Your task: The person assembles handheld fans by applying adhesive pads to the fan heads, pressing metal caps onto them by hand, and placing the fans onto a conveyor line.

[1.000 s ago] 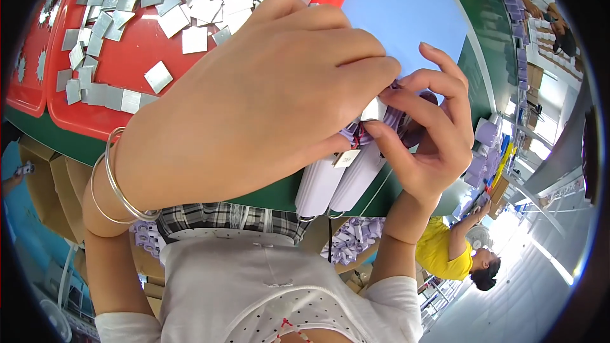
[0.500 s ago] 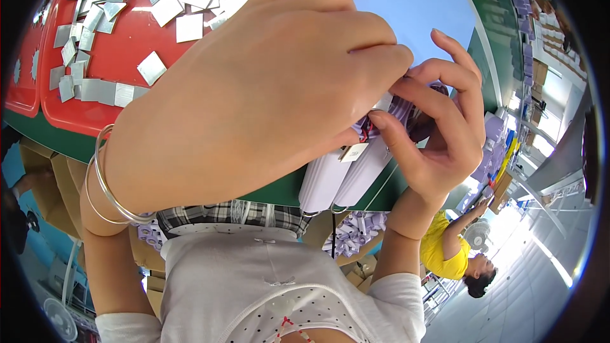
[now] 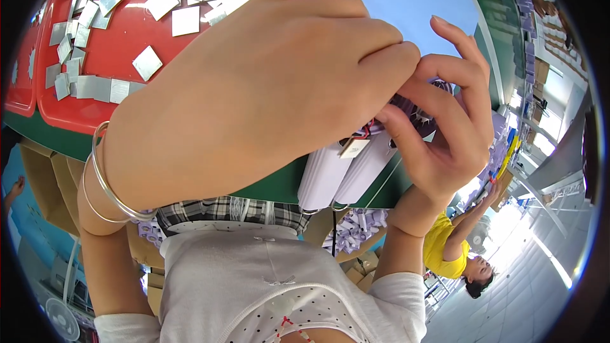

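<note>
My left hand (image 3: 279,76), with bracelets at the wrist, reaches across the middle with its fingers curled closed. Its fingertips are hidden behind its own back, so what they grip does not show. Opposite it, my right hand (image 3: 451,133) has thumb and forefinger bent together in a pinch, with other fingers raised. Between and under both hands lie two pale lavender ribbed plastic tubes (image 3: 322,181), side by side. Red and dark wires (image 3: 366,130) show at their far end, next to a small whitish square tag (image 3: 356,147). The exact thing pinched is covered by the fingers.
Many silvery square plates (image 3: 185,20) lie in a red tray (image 3: 70,113) at the far left. A light blue sheet (image 3: 406,6) covers part of the green table (image 3: 279,184). Lavender parts (image 3: 359,232) fill a box below. A person in yellow (image 3: 445,257) works at the right.
Both hands have shifted slightly right, fingertips still together, and the right thumb has moved. The tag shows a little more fully. The person in yellow has moved their arms.
</note>
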`<state>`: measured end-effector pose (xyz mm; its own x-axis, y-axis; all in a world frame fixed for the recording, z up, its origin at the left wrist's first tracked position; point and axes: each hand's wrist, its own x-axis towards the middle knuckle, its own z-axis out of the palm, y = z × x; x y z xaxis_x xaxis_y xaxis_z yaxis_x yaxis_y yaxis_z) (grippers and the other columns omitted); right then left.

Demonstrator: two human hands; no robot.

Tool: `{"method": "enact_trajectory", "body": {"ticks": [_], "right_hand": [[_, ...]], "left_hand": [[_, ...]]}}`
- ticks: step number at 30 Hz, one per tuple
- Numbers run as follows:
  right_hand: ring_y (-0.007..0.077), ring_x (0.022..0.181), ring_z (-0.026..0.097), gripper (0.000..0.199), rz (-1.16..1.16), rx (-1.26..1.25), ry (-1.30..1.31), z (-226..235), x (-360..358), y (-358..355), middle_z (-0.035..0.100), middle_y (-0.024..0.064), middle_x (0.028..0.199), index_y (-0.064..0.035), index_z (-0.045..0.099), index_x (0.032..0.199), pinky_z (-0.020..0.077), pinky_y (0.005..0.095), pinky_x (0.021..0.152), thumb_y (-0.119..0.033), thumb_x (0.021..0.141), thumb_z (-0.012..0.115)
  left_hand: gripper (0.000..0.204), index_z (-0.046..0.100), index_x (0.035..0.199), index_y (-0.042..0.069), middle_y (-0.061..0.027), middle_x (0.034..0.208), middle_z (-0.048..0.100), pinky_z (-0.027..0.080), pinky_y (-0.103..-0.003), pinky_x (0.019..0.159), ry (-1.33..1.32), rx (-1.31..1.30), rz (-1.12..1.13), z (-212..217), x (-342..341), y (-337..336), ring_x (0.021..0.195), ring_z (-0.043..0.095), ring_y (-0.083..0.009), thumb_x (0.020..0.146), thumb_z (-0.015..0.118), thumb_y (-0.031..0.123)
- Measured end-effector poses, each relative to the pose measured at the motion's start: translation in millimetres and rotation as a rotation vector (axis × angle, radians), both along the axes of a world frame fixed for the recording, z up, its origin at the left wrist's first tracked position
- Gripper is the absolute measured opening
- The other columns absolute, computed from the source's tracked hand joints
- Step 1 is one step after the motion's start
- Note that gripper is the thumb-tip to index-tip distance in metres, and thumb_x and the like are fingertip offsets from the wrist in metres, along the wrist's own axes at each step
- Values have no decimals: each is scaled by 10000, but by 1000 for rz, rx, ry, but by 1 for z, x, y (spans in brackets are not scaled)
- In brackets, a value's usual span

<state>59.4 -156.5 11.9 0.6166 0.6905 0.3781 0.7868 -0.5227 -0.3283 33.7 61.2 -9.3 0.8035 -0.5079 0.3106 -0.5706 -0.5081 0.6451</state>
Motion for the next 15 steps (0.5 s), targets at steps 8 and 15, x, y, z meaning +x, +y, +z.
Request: {"method": "enact_trajectory", "body": {"ticks": [8, 15], "right_hand": [[464, 1179, 615, 297, 45, -12, 33, 2, 5, 3, 659, 100, 892, 21, 737, 798, 379, 627, 1065, -135, 581, 868], [418, 1177, 630, 266, 2, -29, 25, 8, 1, 2, 653, 56, 848, -34, 753, 783, 316, 628, 1107, -145, 581, 885]], "left_hand": [[705, 602, 1292, 61, -76, 1262, 642, 410, -414, 975, 73, -1, -23, -2, 1, 8, 1152, 603, -267, 626, 831, 96], [721, 584, 1316, 59, -82, 1281, 632, 410, -414, 982, 76, 9, -91, -1, 7, 7, 1161, 596, -272, 635, 821, 84]]}}
